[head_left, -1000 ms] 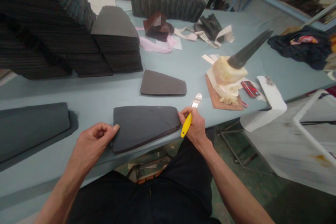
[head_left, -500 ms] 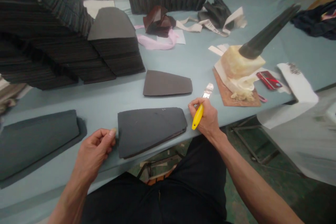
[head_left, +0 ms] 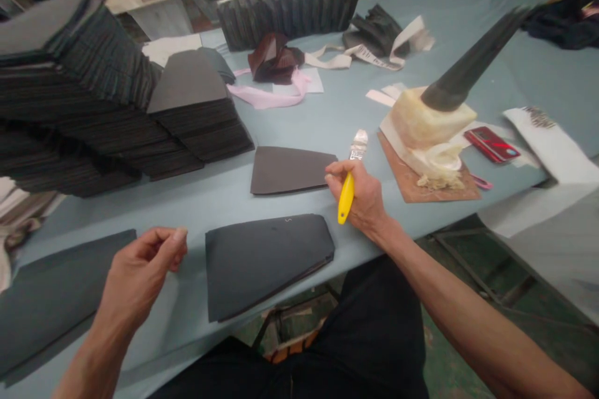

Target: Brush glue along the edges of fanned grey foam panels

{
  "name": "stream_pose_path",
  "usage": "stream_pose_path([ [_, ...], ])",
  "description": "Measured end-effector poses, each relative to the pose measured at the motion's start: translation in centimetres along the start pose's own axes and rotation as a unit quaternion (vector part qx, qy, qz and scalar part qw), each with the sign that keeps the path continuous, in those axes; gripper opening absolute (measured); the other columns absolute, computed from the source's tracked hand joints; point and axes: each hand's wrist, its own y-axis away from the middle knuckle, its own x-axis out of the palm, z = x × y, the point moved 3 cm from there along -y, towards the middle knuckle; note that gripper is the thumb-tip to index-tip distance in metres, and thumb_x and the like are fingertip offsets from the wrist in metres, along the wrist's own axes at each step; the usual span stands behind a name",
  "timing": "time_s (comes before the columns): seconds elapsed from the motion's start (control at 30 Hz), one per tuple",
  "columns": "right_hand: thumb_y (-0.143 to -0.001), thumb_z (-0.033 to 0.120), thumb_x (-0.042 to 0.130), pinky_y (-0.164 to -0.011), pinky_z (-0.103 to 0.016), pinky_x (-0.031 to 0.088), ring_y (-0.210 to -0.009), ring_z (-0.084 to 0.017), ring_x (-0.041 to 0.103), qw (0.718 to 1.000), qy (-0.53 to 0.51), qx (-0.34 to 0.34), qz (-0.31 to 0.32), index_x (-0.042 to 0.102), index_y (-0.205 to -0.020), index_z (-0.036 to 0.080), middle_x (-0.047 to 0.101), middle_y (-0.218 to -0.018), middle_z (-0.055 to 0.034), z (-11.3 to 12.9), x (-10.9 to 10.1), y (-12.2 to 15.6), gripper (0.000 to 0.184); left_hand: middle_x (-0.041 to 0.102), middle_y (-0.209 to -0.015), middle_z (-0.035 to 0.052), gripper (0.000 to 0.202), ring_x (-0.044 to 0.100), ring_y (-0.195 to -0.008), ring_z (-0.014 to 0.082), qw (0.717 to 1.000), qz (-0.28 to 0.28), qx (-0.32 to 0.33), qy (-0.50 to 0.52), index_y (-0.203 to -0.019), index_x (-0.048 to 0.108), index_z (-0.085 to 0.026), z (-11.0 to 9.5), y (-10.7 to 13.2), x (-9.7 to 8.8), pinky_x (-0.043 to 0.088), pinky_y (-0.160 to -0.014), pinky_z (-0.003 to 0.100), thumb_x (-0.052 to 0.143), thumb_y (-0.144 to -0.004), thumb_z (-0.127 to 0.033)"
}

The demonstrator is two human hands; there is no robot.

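My right hand is closed around the yellow handle of a small brush, whose pale bristle end points away from me. The hand hovers at the right edge of a single dark trapezoid sheet. In front of me lies a thin pile of dark grey trapezoid sheets at the table's near edge. My left hand floats just left of that pile, fingers loosely curled, thumb and forefinger close together, touching nothing.
Tall stacks of dark sheets fill the left of the pale blue table. A yellowish block with a dark cone rests on a brown board at right. More grey sheets lie at the left; fabric scraps and straps are farther back.
My left hand let go of the near pile's left edge and drew back left. My right hand lifted from the pile's right corner and moved away toward the single sheet, still holding the brush.
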Motion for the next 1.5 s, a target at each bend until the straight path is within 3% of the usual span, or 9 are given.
stream_pose_path([
  [0.2, -0.105, 0.055, 0.057, -0.071, -0.032, 0.055, -0.070, -0.015, 0.068, 0.995, -0.091, 0.023, -0.011, 0.060, -0.119, 0.026, 0.077, -0.093, -0.0009, 1.0, 0.3, -1.1, 0.033, 0.063, -0.070, 0.0011, 0.050, 0.055, -0.065, 0.0163, 0.995, 0.072, 0.046, 0.046, -0.077, 0.069, -0.020, -4.3, -4.4, 2.7, 0.045, -0.064, 0.029, 0.072, -0.075, -0.070],
  [0.33, -0.109, 0.068, 0.046, -0.065, -0.032, 0.049, -0.064, -0.015, 0.060, 0.982, -0.177, 0.059, 0.035, 0.058, -0.143, 0.027, 0.068, -0.079, 0.0031, 1.8, -0.4, -1.5, 0.054, 0.066, -0.075, 0.0022, 0.049, 0.054, -0.069, 0.0164, 0.986, 0.121, 0.094, 0.068, -0.082, 0.072, -0.019, -6.7, -7.0, 4.9, 0.043, -0.067, 0.029, 0.075, -0.075, -0.068],
  [0.43, -0.107, 0.077, 0.043, -0.056, -0.030, 0.041, -0.057, -0.013, 0.050, 0.959, -0.247, 0.111, 0.086, 0.062, -0.144, 0.028, 0.058, -0.068, 0.0054, 2.4, -0.7, -2.1, 0.065, 0.070, -0.081, 0.0043, 0.050, 0.056, -0.073, 0.0176, 0.978, 0.150, 0.119, 0.087, -0.084, 0.073, -0.020, -7.7, -8.8, 6.5, 0.045, -0.068, 0.029, 0.077, -0.074, -0.069],
  [0.57, -0.100, 0.084, 0.048, -0.049, -0.027, 0.034, -0.050, -0.012, 0.041, 0.935, -0.294, 0.185, 0.077, 0.070, -0.123, 0.024, 0.048, -0.057, 0.0073, 2.4, -0.4, -3.4, 0.067, 0.071, -0.085, 0.0051, 0.050, 0.059, -0.075, 0.0178, 0.971, 0.164, 0.135, 0.113, -0.088, 0.074, -0.020, -7.6, -10.8, 8.4, 0.048, -0.071, 0.030, 0.078, -0.077, -0.069],
  [0.73, -0.089, 0.079, 0.067, -0.043, -0.023, 0.033, -0.042, -0.009, 0.033, 0.874, -0.395, 0.281, 0.021, 0.058, -0.097, 0.026, 0.038, -0.048, 0.0128, 1.3, 0.9, -4.3, 0.054, 0.069, -0.081, 0.0039, 0.048, 0.059, -0.073, 0.0167, 0.969, 0.157, 0.130, 0.141, -0.088, 0.074, -0.020, -6.6, -12.1, 10.1, 0.050, -0.068, 0.029, 0.077, -0.080, -0.067],
  [1.0, -0.077, 0.075, 0.084, -0.040, -0.020, 0.028, -0.040, -0.006, 0.021, 0.821, -0.459, 0.339, 0.011, 0.053, -0.092, 0.027, 0.031, -0.046, 0.0169, 1.5, 1.6, -4.9, 0.060, 0.070, -0.080, 0.0027, 0.043, 0.060, -0.069, 0.0172, 0.969, 0.132, 0.130, 0.163, -0.089, 0.073, -0.021, -5.5, -12.6, 11.3, 0.050, -0.065, 0.030, 0.081, -0.079, -0.063],
  [1.13, -0.077, 0.075, 0.085, -0.040, -0.020, 0.030, -0.041, -0.006, 0.024, 0.833, -0.437, 0.339, 0.008, 0.057, -0.092, 0.026, 0.031, -0.049, 0.0160, 1.3, 2.1, -5.2, 0.059, 0.072, -0.086, 0.0025, 0.042, 0.061, -0.070, 0.0171, 0.971, 0.116, 0.150, 0.144, -0.096, 0.075, -0.022, -5.0, -12.2, 11.8, 0.048, -0.064, 0.030, 0.081, -0.080, -0.060],
  [1.3, -0.075, 0.076, 0.087, -0.039, -0.020, 0.031, -0.042, -0.005, 0.028, 0.865, -0.392, 0.312, 0.008, 0.065, -0.089, 0.023, 0.034, -0.052, 0.0141, 1.5, 2.6, -6.5, 0.060, 0.071, -0.097, 0.0032, 0.038, 0.055, -0.065, 0.0128, 0.960, 0.105, 0.249, 0.074, -0.101, 0.077, -0.020, -5.3, -11.8, 11.8, 0.044, -0.060, 0.029, 0.077, -0.090, -0.056],
  [1.5, -0.076, 0.074, 0.089, -0.041, -0.019, 0.032, -0.047, -0.006, 0.037, 0.884, -0.389, 0.256, 0.044, 0.071, -0.089, 0.021, 0.042, -0.053, 0.0104, 2.3, 3.8, -8.7, 0.057, 0.072, -0.098, 0.0031, 0.029, 0.058, -0.069, 0.0135, 0.955, 0.117, 0.262, 0.075, -0.106, 0.078, -0.021, -5.1, -11.8, 11.8, 0.046, -0.061, 0.028, 0.072, -0.096, -0.048],
])
